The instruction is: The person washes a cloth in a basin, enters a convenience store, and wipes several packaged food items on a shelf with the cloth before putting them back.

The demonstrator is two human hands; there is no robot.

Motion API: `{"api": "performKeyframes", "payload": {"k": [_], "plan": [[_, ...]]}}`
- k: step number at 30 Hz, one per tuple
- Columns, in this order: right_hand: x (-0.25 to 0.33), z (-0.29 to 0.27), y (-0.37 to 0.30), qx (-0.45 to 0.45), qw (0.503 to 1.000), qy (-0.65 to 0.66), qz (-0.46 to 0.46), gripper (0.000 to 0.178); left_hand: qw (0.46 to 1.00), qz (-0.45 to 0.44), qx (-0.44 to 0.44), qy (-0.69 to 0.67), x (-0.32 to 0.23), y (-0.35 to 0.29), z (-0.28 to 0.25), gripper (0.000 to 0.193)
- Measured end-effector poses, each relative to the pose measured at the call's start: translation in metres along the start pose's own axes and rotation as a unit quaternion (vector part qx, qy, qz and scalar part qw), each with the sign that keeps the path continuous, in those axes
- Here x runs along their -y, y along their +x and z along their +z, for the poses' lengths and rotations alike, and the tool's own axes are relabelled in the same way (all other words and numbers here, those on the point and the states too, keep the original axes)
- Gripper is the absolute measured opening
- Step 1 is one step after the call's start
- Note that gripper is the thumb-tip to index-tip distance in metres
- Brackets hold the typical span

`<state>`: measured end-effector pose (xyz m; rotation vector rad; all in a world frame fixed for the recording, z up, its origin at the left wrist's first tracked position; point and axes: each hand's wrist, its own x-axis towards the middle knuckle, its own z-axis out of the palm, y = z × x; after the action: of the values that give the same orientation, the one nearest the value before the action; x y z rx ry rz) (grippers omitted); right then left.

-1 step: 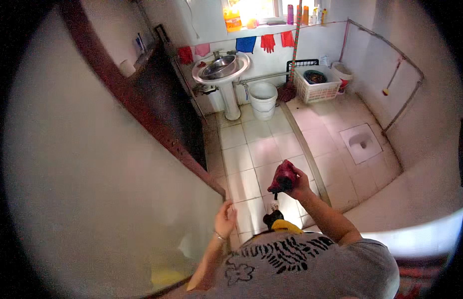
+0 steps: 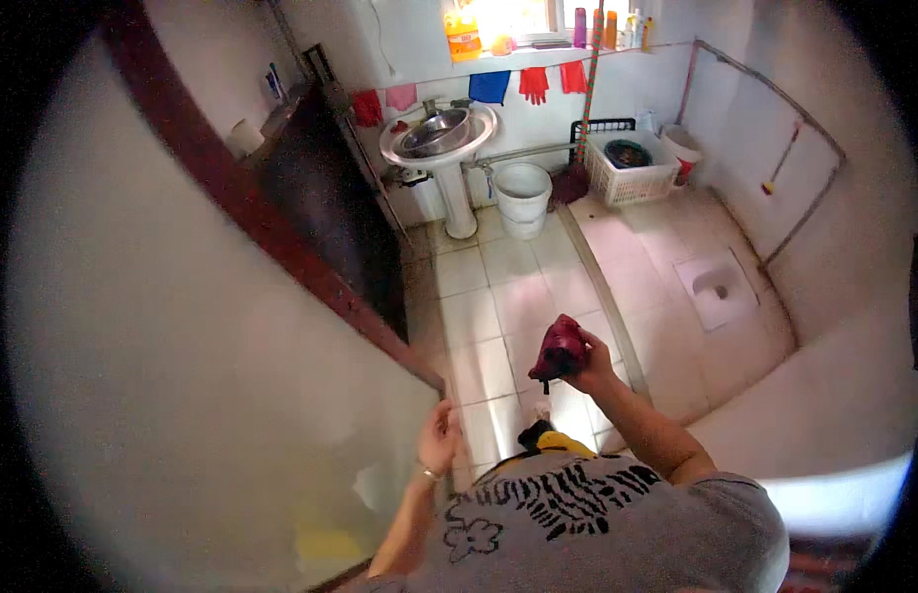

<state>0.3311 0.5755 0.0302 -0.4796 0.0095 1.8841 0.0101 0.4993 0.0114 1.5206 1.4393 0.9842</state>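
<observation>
In my right hand (image 2: 592, 366) I grip a dark red, cloth-like bundle (image 2: 561, 346) with a dark patch on its lower side. Its exact kind is unclear. My fingers wrap its right side, and it hangs in front of my body above the tiled floor (image 2: 479, 326). My left hand (image 2: 440, 437) holds nothing; its loosely bent fingers are apart, close to the near end of the brown door-frame edge (image 2: 380, 331). I cannot tell whether it touches the edge. Below the bundle, part of my foot (image 2: 541, 408) shows.
A pedestal sink (image 2: 457, 203) holding a metal basin (image 2: 437, 135) stands at the back, beside a white bucket (image 2: 523, 203). Further right are a mop (image 2: 569, 185), a white plastic crate (image 2: 632, 183) and a squat toilet (image 2: 716, 289). Cloths and a red glove (image 2: 533, 86) hang along the wall.
My left hand has shifted slightly left. The dark red bundle stays in my right hand, tilted a little differently.
</observation>
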Motion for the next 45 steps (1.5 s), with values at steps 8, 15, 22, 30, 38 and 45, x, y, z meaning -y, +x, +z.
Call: {"api": "performKeyframes", "payload": {"k": [8,15,22,30,38,45], "plan": [[0.137,0.104,0.24,0.138,0.986,-0.093,0.015,0.032,0.99,-0.09,-0.072,-0.085,-0.006,0.188,-0.008,0.034],[0.209,0.223,0.438,0.128,0.971,-0.191,-0.062,0.03,0.975,-0.09,-0.108,-0.174,0.033,0.415,0.01,0.031],[0.265,0.35,0.584,0.052,0.897,-0.417,-0.137,0.034,0.978,-0.03,-0.116,-0.169,-0.018,0.621,-0.045,0.032],[0.309,0.348,0.85,0.25,0.379,-0.837,-0.305,0.038,0.955,-0.109,-0.231,-0.151,-0.033,0.728,-0.074,0.033],[0.254,0.276,0.932,0.233,0.085,-0.957,0.15,0.041,0.886,-0.253,-0.368,-0.122,-0.074,0.733,-0.051,0.037],[0.247,0.253,0.958,0.316,0.053,-0.944,0.074,0.045,0.863,-0.254,-0.395,-0.188,-0.131,0.79,-0.065,0.034]]}}
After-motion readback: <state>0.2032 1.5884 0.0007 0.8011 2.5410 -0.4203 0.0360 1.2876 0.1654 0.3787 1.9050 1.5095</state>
